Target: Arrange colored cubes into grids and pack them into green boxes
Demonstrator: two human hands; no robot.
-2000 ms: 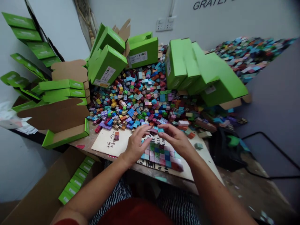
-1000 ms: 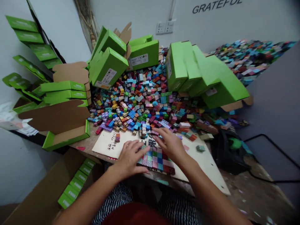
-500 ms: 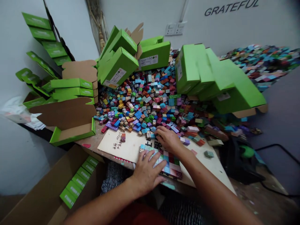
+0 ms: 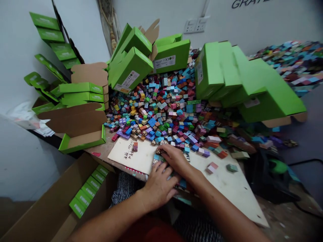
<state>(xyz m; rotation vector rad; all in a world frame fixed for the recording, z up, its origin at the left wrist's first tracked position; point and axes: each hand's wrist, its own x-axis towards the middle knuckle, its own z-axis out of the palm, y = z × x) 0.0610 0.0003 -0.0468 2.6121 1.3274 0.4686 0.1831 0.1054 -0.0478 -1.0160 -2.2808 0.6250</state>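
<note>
My left hand (image 4: pixel 159 184) lies flat with its fingers spread over a panel of small coloured cubes (image 4: pixel 156 158) set in rows at the board's near edge. Just beyond those fingers, my right hand (image 4: pixel 174 158) pinches a small block with a dark, light-lined pattern (image 4: pixel 158 151) at the panel's far left corner. Whether this block touches the panel I cannot tell. Both hands cover most of the panel. Under it lies a pale board (image 4: pixel 121 154) with handwriting and printed letters. Loose on the board are an orange-and-purple block (image 4: pixel 135 146), a pink block (image 4: pixel 212 167) and a grey-green block (image 4: pixel 231 167).
A heap of small coloured blocks (image 4: pixel 164 116) spreads behind the board. Green boxes (image 4: pixel 132 70) lean over it at left, more green boxes (image 4: pixel 214 70) at right. An open green box (image 4: pixel 83 143) sits left; below, a cardboard carton (image 4: pixel 42 205) holds several small green boxes (image 4: pixel 85 193).
My right hand has come from the heap's edge toward me, over the panel's far left corner, with the patterned block. My left hand stays on the panel. The view has shifted slightly.
</note>
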